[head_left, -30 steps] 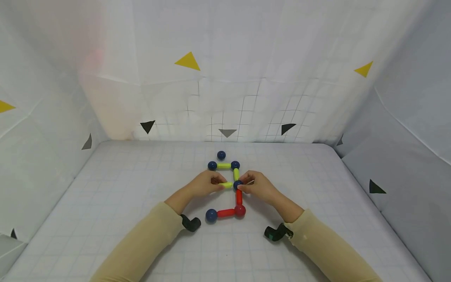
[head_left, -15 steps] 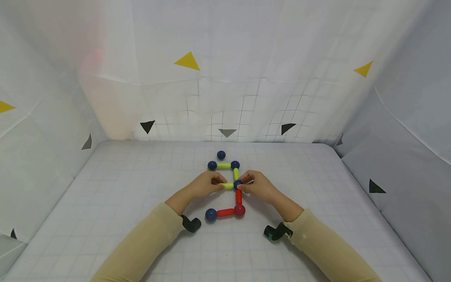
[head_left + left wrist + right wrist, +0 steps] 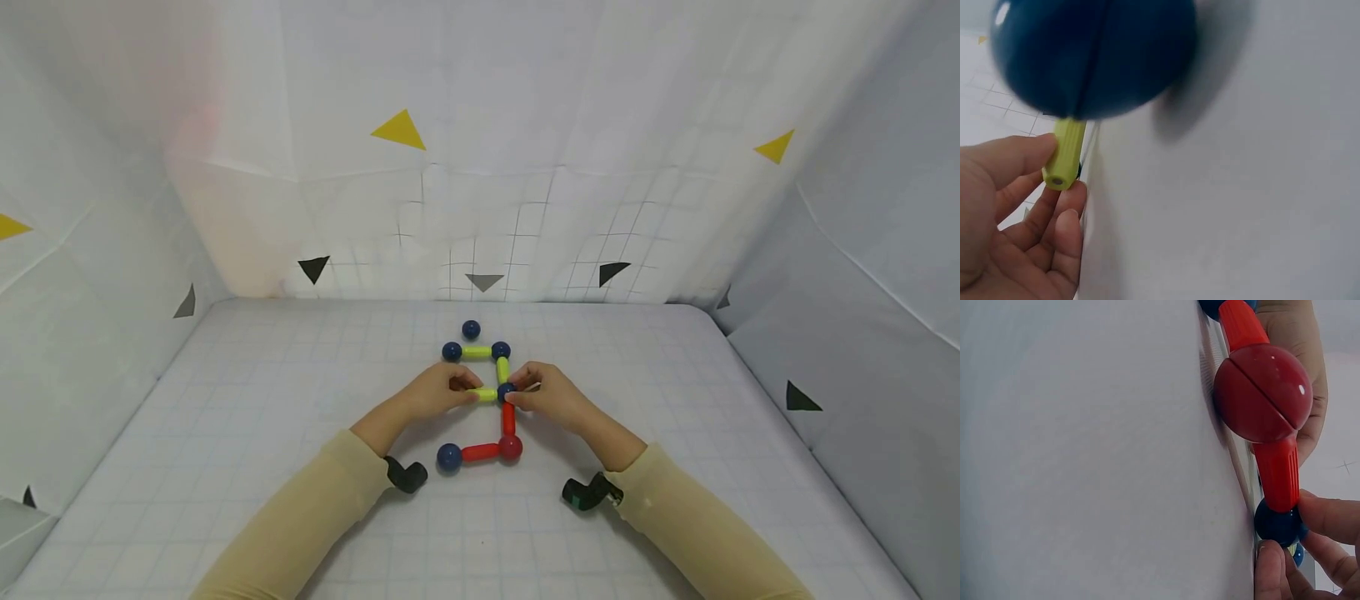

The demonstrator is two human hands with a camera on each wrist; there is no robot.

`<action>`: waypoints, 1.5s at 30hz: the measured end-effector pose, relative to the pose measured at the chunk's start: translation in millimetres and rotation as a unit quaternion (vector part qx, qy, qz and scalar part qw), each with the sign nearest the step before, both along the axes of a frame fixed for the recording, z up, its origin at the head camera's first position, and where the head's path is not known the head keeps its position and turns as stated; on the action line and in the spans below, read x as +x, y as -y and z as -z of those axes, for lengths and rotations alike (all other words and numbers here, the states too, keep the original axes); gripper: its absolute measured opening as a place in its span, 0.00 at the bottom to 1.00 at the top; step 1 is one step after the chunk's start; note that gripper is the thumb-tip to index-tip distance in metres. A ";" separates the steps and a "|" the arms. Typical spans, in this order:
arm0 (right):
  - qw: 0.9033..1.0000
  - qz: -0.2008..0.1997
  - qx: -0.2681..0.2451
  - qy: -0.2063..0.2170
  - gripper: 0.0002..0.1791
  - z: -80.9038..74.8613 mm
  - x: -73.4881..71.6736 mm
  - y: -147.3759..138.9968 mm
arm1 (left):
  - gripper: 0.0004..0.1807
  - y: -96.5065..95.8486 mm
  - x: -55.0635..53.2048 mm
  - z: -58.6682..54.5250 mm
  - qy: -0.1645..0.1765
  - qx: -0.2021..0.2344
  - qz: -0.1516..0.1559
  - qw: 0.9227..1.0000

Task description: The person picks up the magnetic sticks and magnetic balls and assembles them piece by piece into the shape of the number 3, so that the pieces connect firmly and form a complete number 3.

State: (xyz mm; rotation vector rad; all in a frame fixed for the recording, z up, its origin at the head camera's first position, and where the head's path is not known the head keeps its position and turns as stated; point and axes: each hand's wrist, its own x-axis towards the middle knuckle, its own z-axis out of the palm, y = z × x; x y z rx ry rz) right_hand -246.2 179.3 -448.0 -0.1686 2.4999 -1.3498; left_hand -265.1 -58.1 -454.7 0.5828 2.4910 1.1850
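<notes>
My left hand (image 3: 435, 392) pinches a yellow-green rod (image 3: 1064, 156) between thumb and fingers; its near end shows a small grey centre. In the head view this rod's right end meets a dark blue ball (image 3: 506, 392). That ball sits in the fingers of my right hand (image 3: 551, 398), thumb on one side and fingertips on the other. A red rod (image 3: 1277, 475) runs from the held ball to a red ball (image 3: 1263, 394). Another red rod (image 3: 480, 452) joins the red ball to a blue ball (image 3: 449, 458) at the near left. Upward from the held ball stands a second yellow-green rod (image 3: 502, 370).
Farther back, a blue ball (image 3: 501, 351), a yellow-green rod (image 3: 477, 352) and another blue ball (image 3: 452, 352) form a row. One loose blue ball (image 3: 471, 330) lies behind them. White sheets with coloured triangles surround the gridded white table (image 3: 285, 350). Black wrist cameras (image 3: 407, 476) hang near both sleeves.
The near red rods and balls have shifted very slightly away from the person. Both hands keep their grips and places.
</notes>
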 end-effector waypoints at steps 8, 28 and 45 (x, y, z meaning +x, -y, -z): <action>1.000 -0.007 -0.004 -0.003 0.12 1.5 -2.1 -2.1 | 0.12 1.7 -11.3 -17.4 -0.025 0.010 -0.026 0.999; 1.000 -0.001 -0.010 0.007 0.11 4.6 -1.7 -3.3 | 0.17 -16.1 -62.1 -4.5 -0.084 0.068 -0.227 0.968; 1.000 -0.010 -0.022 -0.004 0.11 1.3 1.1 -1.8 | 0.30 -34.8 -72.1 4.4 -0.062 -0.015 -0.254 0.965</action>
